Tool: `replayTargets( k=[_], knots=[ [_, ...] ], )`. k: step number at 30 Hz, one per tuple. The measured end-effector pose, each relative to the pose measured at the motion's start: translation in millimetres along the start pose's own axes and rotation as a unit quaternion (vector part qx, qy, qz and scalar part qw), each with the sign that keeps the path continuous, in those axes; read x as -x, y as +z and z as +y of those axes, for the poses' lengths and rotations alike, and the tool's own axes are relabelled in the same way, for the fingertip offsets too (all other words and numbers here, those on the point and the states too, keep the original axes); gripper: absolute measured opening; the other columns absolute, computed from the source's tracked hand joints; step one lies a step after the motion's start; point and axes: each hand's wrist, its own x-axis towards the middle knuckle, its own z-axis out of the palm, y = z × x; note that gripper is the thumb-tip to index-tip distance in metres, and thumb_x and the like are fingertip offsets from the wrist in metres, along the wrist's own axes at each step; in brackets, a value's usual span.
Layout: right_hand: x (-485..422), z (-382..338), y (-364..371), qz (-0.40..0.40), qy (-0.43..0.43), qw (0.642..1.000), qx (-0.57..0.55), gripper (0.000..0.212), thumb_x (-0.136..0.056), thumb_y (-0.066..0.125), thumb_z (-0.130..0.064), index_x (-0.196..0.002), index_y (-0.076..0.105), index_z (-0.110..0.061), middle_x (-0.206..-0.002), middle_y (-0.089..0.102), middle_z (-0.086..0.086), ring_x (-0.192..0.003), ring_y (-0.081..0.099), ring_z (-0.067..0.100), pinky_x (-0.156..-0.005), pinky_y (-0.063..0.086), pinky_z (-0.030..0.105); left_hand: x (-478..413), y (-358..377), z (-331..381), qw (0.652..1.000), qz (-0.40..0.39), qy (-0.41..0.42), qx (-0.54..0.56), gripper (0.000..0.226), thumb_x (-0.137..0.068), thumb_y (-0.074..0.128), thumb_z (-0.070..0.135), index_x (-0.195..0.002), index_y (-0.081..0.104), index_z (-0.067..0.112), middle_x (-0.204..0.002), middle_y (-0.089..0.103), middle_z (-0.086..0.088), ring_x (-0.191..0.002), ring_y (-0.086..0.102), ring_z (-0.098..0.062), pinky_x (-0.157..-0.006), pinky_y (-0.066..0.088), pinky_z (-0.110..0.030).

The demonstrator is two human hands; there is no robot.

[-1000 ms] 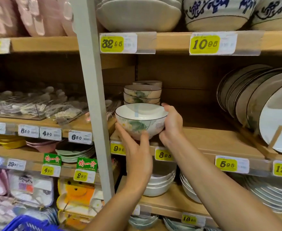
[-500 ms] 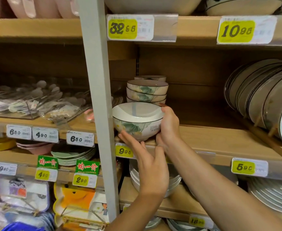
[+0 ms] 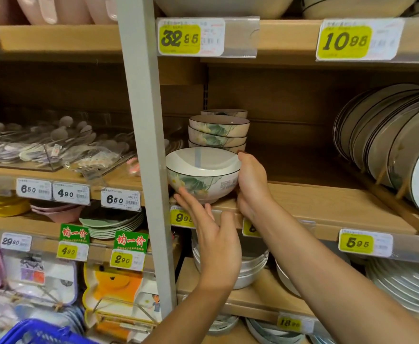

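Here the floral bowl sits at the front left corner of the shelf, before the bowl stack. The right hand clasps its right wall, thumb at the rim; the left hand, fingers straight, touches its lower left side from below.

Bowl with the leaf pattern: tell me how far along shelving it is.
Done: the bowl seems to sit on the shelf front, before the stack. In hand: right hand grips it, left hand touches its base. Left: letting go.
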Motion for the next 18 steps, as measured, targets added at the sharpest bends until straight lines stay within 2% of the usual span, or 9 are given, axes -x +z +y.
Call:
replayTargets(
  k=[3,5,7,9,11,13,15,18],
  knots=[
    [4,-3,-8,-0.004,-0.015,1.0,-0.002,0.023,-0.101,0.041,-0.031,-0.106,0.061,-0.023,-0.105,0.068,0.0,-0.104,0.063,0.017,-0.091,0.052,0.035,3,-2,0,1.0,0.003,-0.009,0.003,0.079,-0.098,0.041,0.011,-0.148,-0.007,0.049,-0.157,-0.009,0.025,-0.11,0.023,0.036,-0.072,0.027,0.013],
    [9,-6,-17,-0.007,-0.036,0.999,0.013,0.025,-0.1,0.042,-0.029,-0.118,0.058,-0.024,-0.117,0.064,-0.001,-0.113,0.058,0.017,-0.099,0.047,0.036,8,-3,2,1.0,0.011,-0.004,0.0,0.075,-0.098,0.041,0.013,-0.15,-0.002,0.045,-0.156,0.004,0.022,-0.092,0.023,0.046,-0.076,0.03,0.009],
    [16,-11,-29,-0.003,-0.063,0.997,0.052,0.039,-0.097,0.046,-0.023,-0.136,0.05,-0.021,-0.132,0.056,-0.001,-0.122,0.051,0.015,-0.103,0.044,0.035,16,-5,4,1.0,0.017,0.0,-0.001,0.07,-0.099,0.041,0.016,-0.15,0.003,0.046,-0.152,0.017,0.023,-0.09,0.026,0.046,-0.082,0.03,0.002],
    [26,-17,-43,0.001,-0.093,0.993,0.066,0.045,-0.095,0.049,-0.019,-0.139,0.048,-0.024,-0.135,0.053,-0.003,-0.118,0.05,0.01,-0.091,0.043,0.024,27,-7,8,1.0,0.023,0.003,-0.011,0.066,-0.099,0.042,0.02,-0.149,0.009,0.047,-0.143,0.025,0.026,-0.095,0.03,0.043,-0.081,0.03,0.003],
    [38,-24,-58,-0.013,-0.113,0.992,0.06,0.042,-0.096,0.049,-0.019,-0.138,0.048,-0.026,-0.134,0.054,-0.005,-0.115,0.051,0.007,-0.082,0.039,0.017,39,-9,13,0.999,0.026,0.008,-0.021,0.058,-0.099,0.044,0.021,-0.145,0.022,0.048,-0.134,0.033,0.032,-0.112,0.037,0.028,-0.084,0.035,0.002],
    [54,-28,-71,-0.031,-0.12,0.991,0.051,0.038,-0.097,0.048,-0.017,-0.133,0.051,-0.028,-0.131,0.056,-0.006,-0.112,0.054,0.003,-0.084,0.042,0.016,55,-10,18,0.999,0.037,0.01,-0.037,0.044,-0.098,0.046,0.018,-0.134,0.04,0.043,-0.119,0.053,0.035,-0.118,0.048,0.011,-0.097,0.042,-0.014],
    [69,-28,-83,-0.051,-0.122,0.99,0.047,0.032,-0.097,0.048,-0.015,-0.125,0.054,-0.031,-0.126,0.059,-0.009,-0.108,0.056,0.001,-0.09,0.046,0.02,72,-13,25,0.996,0.069,0.012,-0.048,0.033,-0.098,0.047,0.013,-0.124,0.054,0.031,-0.107,0.065,0.024,-0.11,0.059,0.003,-0.099,0.047,-0.027],
    [91,-17,-99,-0.08,-0.121,0.988,0.055,0.028,-0.097,0.051,-0.015,-0.118,0.058,-0.032,-0.116,0.062,-0.016,-0.107,0.057,-0.003,-0.09,0.047,0.02,98,-25,34,0.989,0.131,0.023,-0.062,0.026,-0.096,0.046,0.007,-0.11,0.063,0.021,-0.107,0.07,0.006,-0.1,0.067,-0.009,-0.086,0.055,-0.027]
  ],
)
